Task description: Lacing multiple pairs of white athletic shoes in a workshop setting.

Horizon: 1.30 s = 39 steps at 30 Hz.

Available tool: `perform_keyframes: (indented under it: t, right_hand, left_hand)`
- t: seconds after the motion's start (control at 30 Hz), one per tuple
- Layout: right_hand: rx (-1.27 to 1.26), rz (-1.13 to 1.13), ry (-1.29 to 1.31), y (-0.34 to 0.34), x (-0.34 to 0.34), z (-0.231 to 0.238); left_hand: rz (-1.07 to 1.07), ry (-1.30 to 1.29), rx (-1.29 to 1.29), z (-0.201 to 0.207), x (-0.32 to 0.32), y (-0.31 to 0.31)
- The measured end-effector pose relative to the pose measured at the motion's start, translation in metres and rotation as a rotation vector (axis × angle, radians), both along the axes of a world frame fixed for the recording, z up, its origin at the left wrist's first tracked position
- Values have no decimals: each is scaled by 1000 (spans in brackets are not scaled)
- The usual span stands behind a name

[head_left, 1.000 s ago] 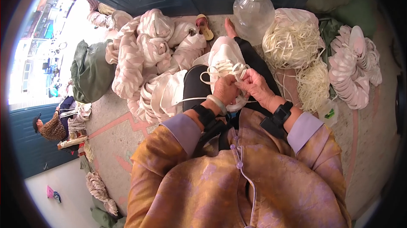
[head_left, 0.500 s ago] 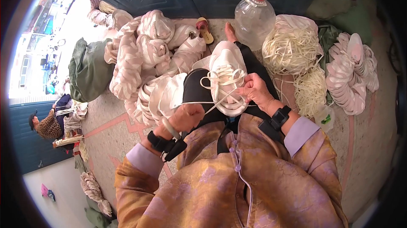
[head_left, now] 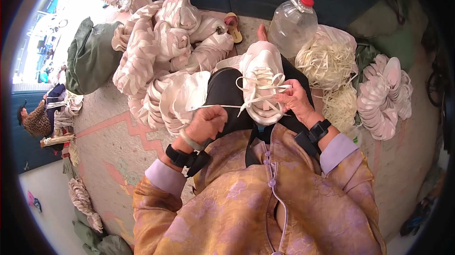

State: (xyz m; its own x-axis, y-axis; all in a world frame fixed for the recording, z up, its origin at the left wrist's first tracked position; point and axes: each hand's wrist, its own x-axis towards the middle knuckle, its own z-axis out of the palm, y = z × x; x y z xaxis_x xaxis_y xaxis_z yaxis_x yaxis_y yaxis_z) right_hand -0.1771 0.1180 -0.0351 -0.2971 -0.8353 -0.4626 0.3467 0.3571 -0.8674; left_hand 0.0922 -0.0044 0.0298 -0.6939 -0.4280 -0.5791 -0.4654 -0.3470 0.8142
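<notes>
A white sneaker (head_left: 263, 56) rests on my lap between my thighs, its toe pointing away from me and its opening toward me. Cream shoelace (head_left: 263, 79) runs through its eyelets, with loose loops over the tongue. My left hand (head_left: 207, 122) is closed left of the shoe, gripping a length of the lace stretched taut to the shoe. At the right side of the opening, my right hand (head_left: 297, 102) pinches the lace between thumb and fingers, close to the upper. The fingertips partly hide the upper eyelets.
Bundles of white shoe parts (head_left: 173, 41) lie at the left, beside a green sack (head_left: 92, 56). A clear jug (head_left: 293, 27) with a red cap stands ahead. Heaped cream laces (head_left: 327, 58) and another bundle (head_left: 384, 96) lie right. Another person (head_left: 40, 122) sits far left.
The whole view has shifted slightly. My right hand has moved up along the shoe's side with the lace in its fingers. My left hand still holds its lace taut.
</notes>
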Motion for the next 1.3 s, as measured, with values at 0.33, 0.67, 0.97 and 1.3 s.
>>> perform_keyframes:
  t: [0.33, 0.67, 0.97, 1.3]
  right_hand:
    - [69, 0, 68, -2, 4, 12]
    - [-56, -204, 246, 10, 8, 13]
    - [37, -98, -152, 1, -12, 13]
    - [52, -234, -168, 18, -21, 19]
  left_hand:
    - [416, 64, -32, -44, 41, -34]
    - [343, -22, -31, -63, 37, -59]
    - [234, 37, -13, -51, 8, -55]
    - [290, -53, -65, -64, 37, -43]
